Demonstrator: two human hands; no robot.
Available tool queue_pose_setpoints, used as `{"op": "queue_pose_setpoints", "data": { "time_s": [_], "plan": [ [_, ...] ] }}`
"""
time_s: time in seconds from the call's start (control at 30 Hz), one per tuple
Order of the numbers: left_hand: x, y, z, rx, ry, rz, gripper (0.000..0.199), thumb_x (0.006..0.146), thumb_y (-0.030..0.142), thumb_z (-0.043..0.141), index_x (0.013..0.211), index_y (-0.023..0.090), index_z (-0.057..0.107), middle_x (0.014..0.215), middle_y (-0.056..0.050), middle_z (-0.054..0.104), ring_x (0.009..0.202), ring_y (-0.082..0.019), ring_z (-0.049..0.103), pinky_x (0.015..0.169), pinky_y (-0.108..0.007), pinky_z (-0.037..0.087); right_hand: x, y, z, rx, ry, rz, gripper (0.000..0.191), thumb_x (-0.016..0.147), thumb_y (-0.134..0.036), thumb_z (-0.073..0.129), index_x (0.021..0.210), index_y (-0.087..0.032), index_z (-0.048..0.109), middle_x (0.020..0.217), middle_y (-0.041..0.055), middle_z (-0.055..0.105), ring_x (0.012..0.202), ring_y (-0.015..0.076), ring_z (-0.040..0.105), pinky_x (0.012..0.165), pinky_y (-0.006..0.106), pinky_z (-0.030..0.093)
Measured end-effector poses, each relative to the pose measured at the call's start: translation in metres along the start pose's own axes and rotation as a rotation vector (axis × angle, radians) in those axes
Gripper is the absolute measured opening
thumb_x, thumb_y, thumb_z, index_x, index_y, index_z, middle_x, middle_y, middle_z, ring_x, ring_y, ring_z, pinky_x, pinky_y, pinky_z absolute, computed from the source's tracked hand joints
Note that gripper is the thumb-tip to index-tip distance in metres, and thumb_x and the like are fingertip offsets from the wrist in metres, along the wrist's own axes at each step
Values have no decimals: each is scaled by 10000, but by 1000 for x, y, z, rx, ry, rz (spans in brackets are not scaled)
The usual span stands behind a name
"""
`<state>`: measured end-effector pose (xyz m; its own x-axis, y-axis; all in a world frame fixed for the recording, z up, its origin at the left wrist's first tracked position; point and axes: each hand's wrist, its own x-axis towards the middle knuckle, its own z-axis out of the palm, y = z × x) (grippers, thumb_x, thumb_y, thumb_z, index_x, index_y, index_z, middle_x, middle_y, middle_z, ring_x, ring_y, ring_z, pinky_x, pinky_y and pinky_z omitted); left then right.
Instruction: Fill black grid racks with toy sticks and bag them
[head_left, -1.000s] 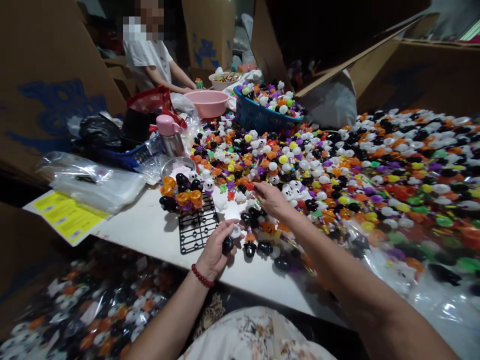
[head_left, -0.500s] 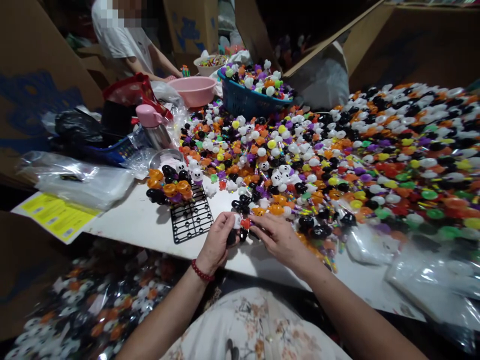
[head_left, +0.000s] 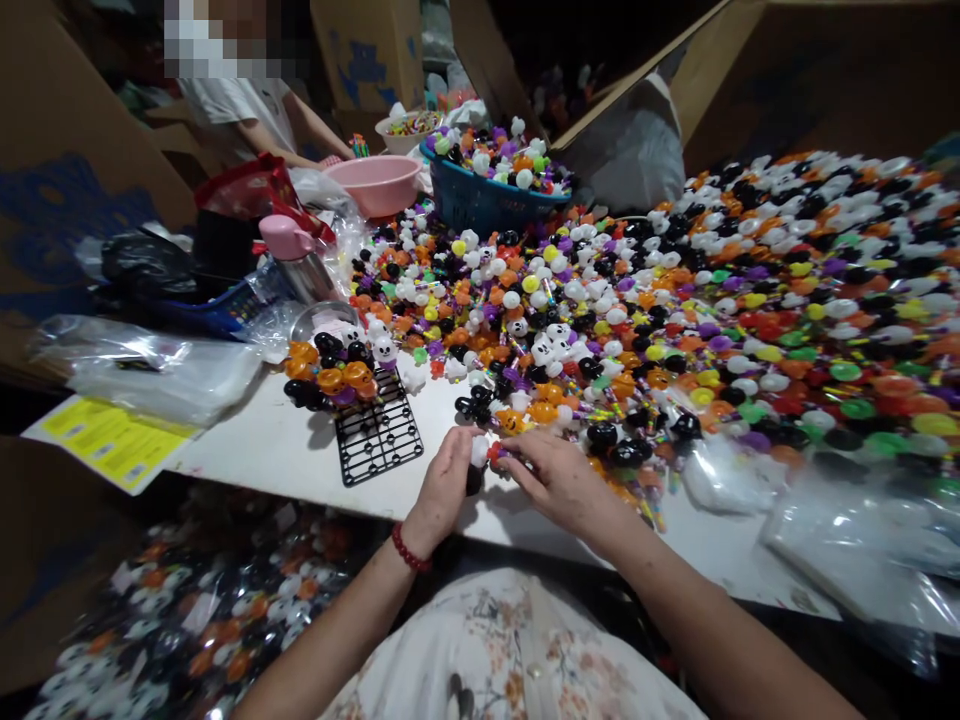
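A white-topped bench [head_left: 292, 460] spans the view, with a tall cardboard box [head_left: 82, 190] at its left and a tilted open one [head_left: 817, 90] behind its right side. A broad heap of small toys [head_left: 750, 290], mostly white, black, orange, purple, yellow and green, covers the bench's far and right parts. Below the front edge, at left, more toys [head_left: 221, 620] lie under glossy clear plastic. Across the bench, a person in a white short-sleeved top [head_left: 259, 105] reaches toward a pink basin [head_left: 375, 190]; a fuller blue basin [head_left: 487, 205] of toys stands just beside it. Clear bags [head_left: 150, 380] overlap a yellow-printed sheet [head_left: 112, 440] at left, and other clear bags [head_left: 847, 560] lie at the right front. A pink-topped flask [head_left: 300, 260] stands near the left end of the heap. Before it rests a black grid [head_left: 379, 440], orange, black and white figures [head_left: 337, 380] clustered over its far end.

The right hand [head_left: 555, 485] pinches a small red piece [head_left: 495, 453] between thumb and fingers. The left hand [head_left: 444, 480] has its fingers closed about a white piece [head_left: 478, 450], touching the red one above the bench's front edge. A black piece [head_left: 474, 482] shows just under the white one.
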<state>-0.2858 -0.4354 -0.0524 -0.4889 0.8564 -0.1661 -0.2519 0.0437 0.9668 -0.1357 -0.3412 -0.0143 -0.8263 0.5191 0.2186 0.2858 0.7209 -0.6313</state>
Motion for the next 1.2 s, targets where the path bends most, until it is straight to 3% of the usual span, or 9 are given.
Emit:
{"op": "queue_pose_setpoints", "data": {
  "time_s": [0.13, 0.33, 0.4, 0.5, 0.67, 0.73, 0.87, 1.03, 1.2],
  "plan": [
    [-3, -9, 5, 94, 22, 48, 367, 903, 567, 542, 827, 209, 573, 750, 2, 530, 706, -152, 462, 674, -243, 393, -4, -1, 8, 41, 16, 20, 146, 976, -251, 513, 916, -193, 633, 837, 49, 661, 765, 173, 591, 712, 288, 444],
    [-13, -14, 19, 169, 70, 46, 355, 918, 568, 517, 891, 215, 547, 837, -8, 556, 782, -155, 495, 745, -257, 408, -5, -7, 24, 55, 46, 25, 174, 966, -225, 482, 869, -186, 621, 814, 62, 638, 761, 191, 587, 707, 305, 457],
    [-12, -8, 21, 114, 53, 25, 369, 908, 580, 527, 902, 212, 556, 836, -13, 564, 782, -152, 508, 736, -254, 421, -1, 0, 14, 108, 64, 32, 178, 975, -250, 486, 927, -194, 649, 857, 61, 668, 784, 190, 610, 724, 307, 477],
    [-3, 2, 16, -90, 66, -50, 376, 890, 582, 561, 925, 208, 570, 803, -11, 572, 696, -133, 508, 611, -230, 423, 5, 23, -20, 76, 239, 89, 215, 986, -301, 483, 1056, -222, 670, 934, 61, 702, 822, 197, 641, 754, 324, 506],
    [16, 9, -17, -535, 98, -319, 310, 882, 449, 637, 850, 142, 610, 790, -43, 602, 667, -115, 569, 484, -182, 419, 22, 58, -68, -516, 557, 126, 294, 945, -347, 526, 1134, -169, 665, 1138, 170, 639, 1058, 326, 567, 933, 509, 449],
    [20, 8, -29, -641, 128, -354, 221, 864, 341, 673, 849, 123, 639, 817, -61, 634, 723, -125, 625, 573, -193, 506, 36, 55, -62, -557, 494, 59, 292, 947, -322, 525, 1165, -172, 647, 1209, 173, 609, 1108, 328, 532, 963, 512, 435],
    [20, 5, -41, -671, 245, -311, 134, 808, 203, 728, 884, 123, 652, 865, -77, 678, 753, -138, 680, 646, -212, 563, 90, 33, -11, -418, 89, -158, 237, 969, -205, 468, 1117, -193, 652, 1111, 120, 662, 1005, 261, 548, 871, 390, 476],
    [17, 2, -49, -547, 279, -298, 407, 758, 466, 783, 902, 133, 598, 707, -32, 628, 488, -56, 534, 392, -119, 365, 172, 30, 54, -577, -224, -253, 197, 915, -82, 500, 990, -136, 674, 1013, 136, 658, 925, 238, 528, 868, 353, 415],
    [16, 1, -61, -487, 250, -221, 623, 722, 714, 673, 965, 145, 590, 622, 27, 530, 430, -25, 410, 357, -102, 214, 211, 44, 79, -600, -234, -209, 160, 927, -112, 521, 993, -107, 667, 1097, 152, 619, 1037, 248, 498, 843, 319, 380]
  ]
}}
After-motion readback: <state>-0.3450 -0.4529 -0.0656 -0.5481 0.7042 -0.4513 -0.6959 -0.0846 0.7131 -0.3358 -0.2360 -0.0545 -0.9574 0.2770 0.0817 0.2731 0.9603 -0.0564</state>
